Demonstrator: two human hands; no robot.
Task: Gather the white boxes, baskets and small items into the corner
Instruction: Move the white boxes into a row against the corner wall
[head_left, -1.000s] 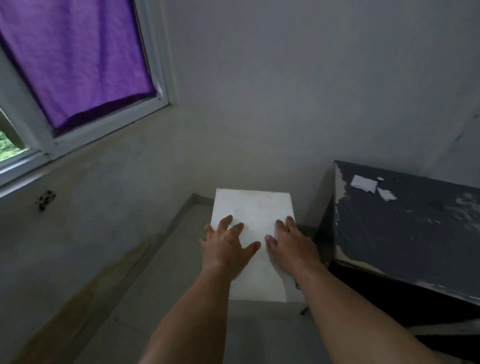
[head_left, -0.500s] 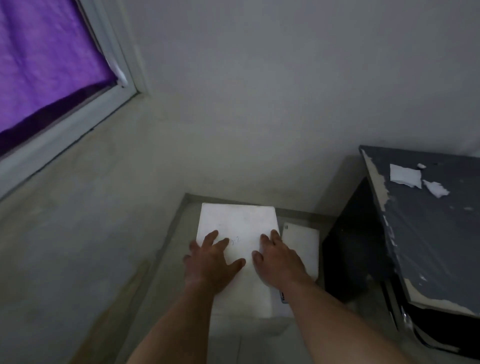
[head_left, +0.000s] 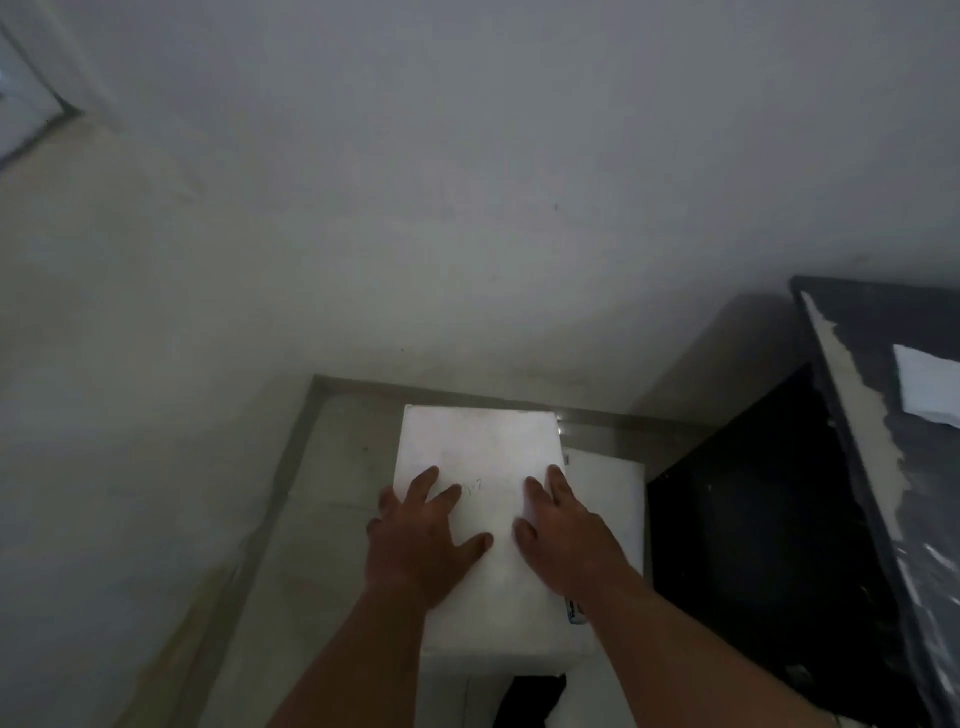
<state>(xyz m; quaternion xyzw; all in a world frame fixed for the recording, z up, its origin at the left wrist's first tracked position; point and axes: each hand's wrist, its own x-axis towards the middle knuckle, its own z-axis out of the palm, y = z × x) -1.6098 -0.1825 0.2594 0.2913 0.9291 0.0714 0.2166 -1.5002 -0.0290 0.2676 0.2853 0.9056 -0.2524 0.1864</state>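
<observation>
A tall white box (head_left: 480, 452) stands on the floor in the corner of the room, its far edge close to the back wall. Both of my hands lie flat on its lid with fingers spread. My left hand (head_left: 421, 535) rests on the left side, my right hand (head_left: 563, 535) on the right side. A second, lower white box (head_left: 605, 499) sits right beside it on the right, partly hidden by my right hand and arm.
A dark cabinet with a worn grey top (head_left: 883, 467) stands to the right, with white paper scraps (head_left: 927, 387) on it. Grey floor (head_left: 337, 519) runs along the left wall. A window frame corner (head_left: 31, 104) shows at the upper left.
The view has moved closer to the corner and tilted away from the window. The second white box has come into view on the right. My hands stay flat on the lid.
</observation>
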